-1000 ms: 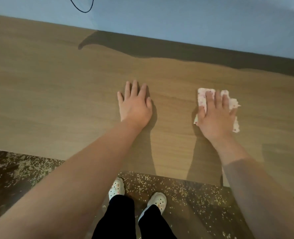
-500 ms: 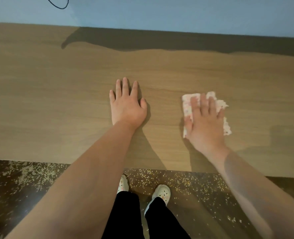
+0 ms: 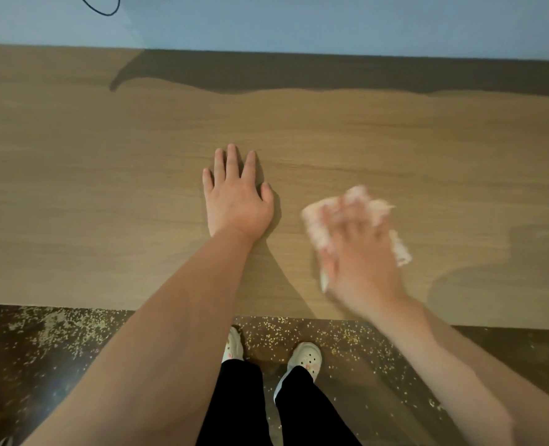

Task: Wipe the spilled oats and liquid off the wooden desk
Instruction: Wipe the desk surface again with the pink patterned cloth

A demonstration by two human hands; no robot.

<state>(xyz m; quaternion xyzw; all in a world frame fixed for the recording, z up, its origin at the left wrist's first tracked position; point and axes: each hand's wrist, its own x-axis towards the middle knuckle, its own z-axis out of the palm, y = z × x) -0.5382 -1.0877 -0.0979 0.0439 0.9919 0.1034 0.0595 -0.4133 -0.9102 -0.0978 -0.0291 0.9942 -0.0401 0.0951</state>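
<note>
Nearest the camera: 2 black trouser legs [image 3: 234, 407] and 2 white perforated clog shoes [image 3: 305, 357], side by side on a dark glossy floor [image 3: 25, 397]. Pale oat grains [image 3: 299, 329] lie scattered on that floor, too many to count. They are thickest in a patch at far left just below the desk edge & in a band round the shoes. 2 bare forearms reach up from the bottom corners over the front edge of the light brown wooden surface [image 3: 105, 188].

Left hand [image 3: 237, 204]: palm down, flat on the surface approx. at centre. Its 4 fingers [image 3: 233, 162] are straight & slightly spread, thumb out to the right; it holds nothing.

Right hand [image 3: 360, 252]: just right of the left hand, closer to the front edge, motion-blurred. Its fingers look stretched flat over 1 pink-and-white crumpled cloth [image 3: 315, 220], pressing it onto the surface. Cloth edges stick out left, above & right of the hand; blur hides the pattern. The 2 hands are near each other, not touching.

Further back: wood grain, then 1 dark wavy shadow band along the rear edge. Behind it is 1 plain pale blue wall [image 3: 299, 20], w/ 1 thin black cable loop [image 3: 101, 8] at top left.
</note>
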